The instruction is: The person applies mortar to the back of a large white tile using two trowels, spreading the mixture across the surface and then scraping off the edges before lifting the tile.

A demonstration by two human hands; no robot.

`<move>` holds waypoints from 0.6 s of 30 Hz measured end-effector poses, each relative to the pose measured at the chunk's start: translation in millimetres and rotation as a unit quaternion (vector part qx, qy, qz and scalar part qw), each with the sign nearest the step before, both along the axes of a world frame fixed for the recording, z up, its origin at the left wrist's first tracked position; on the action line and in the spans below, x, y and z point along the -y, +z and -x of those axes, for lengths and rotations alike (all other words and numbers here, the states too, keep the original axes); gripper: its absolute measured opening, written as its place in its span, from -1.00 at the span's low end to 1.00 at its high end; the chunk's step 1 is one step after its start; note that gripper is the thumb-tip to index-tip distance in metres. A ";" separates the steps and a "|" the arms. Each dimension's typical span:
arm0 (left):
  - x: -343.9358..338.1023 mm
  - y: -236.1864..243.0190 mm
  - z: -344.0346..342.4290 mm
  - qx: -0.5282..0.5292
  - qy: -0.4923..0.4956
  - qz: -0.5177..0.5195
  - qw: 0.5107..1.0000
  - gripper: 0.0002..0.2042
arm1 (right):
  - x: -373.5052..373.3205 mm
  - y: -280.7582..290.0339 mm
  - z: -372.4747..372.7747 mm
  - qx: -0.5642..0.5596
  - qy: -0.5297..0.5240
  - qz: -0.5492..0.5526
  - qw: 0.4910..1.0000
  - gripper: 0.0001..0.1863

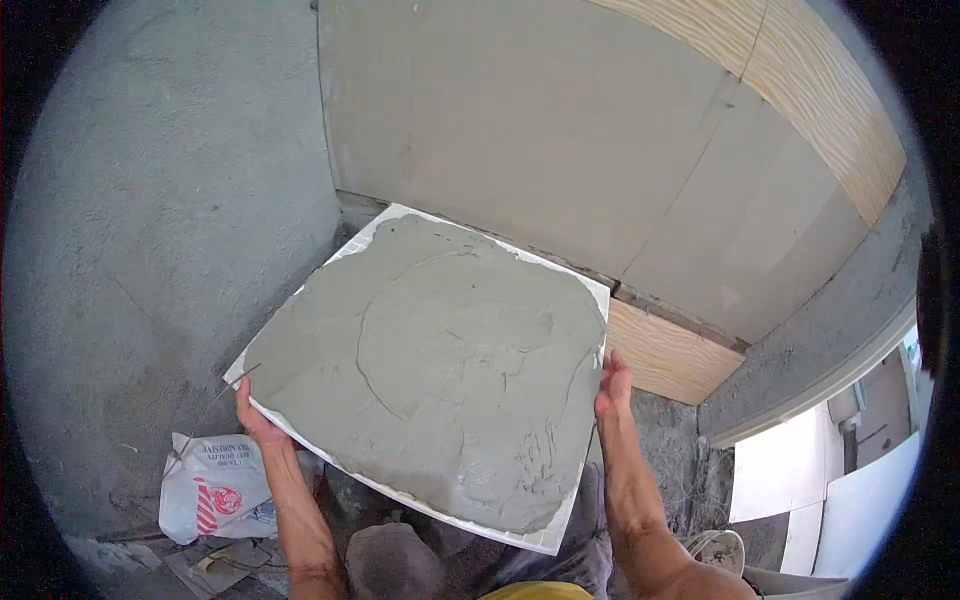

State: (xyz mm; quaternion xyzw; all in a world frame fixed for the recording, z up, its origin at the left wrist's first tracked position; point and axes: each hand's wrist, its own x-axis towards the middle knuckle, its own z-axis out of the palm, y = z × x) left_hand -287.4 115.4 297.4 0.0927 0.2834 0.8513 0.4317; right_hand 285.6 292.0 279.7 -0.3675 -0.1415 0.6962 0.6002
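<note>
A large square tile point(548, 541) is held up in front of me, its upper face spread with wet grey mortar point(470, 370). Swirled trowel marks and a curved ridge run through the mortar, and the white rim shows along several edges. My left hand point(262, 415) grips the tile's left edge near the corner, with most of its fingers hidden underneath. On the opposite edge, my right hand point(614, 388) clasps the side, fingers partly behind it. A thin dark wire or line point(232, 380) crosses by the left corner.
Smooth grey tiles point(560, 120) cover the facing wall, with wood-grain tiles point(670, 350) low at right and others at the top. Rough cement wall point(170, 180) stands left. A white plastic bag point(212, 500) lies lower left; a bucket point(722, 548) sits lower right, near a doorway.
</note>
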 end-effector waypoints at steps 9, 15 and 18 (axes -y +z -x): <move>-19.2 5.7 -21.1 0.021 -0.029 -0.005 0.999 -0.54 | -29.9 -7.3 -31.1 0.002 0.001 0.019 1.000 -0.48; -26.9 17.7 -30.2 0.002 -0.015 -0.001 1.000 -0.55 | -45.4 9.6 -24.6 0.052 -0.015 0.050 0.997 -0.40; -27.1 25.0 -35.4 -0.002 0.002 0.018 1.000 -0.54 | -46.3 21.7 -24.5 0.053 0.011 0.057 0.997 -0.38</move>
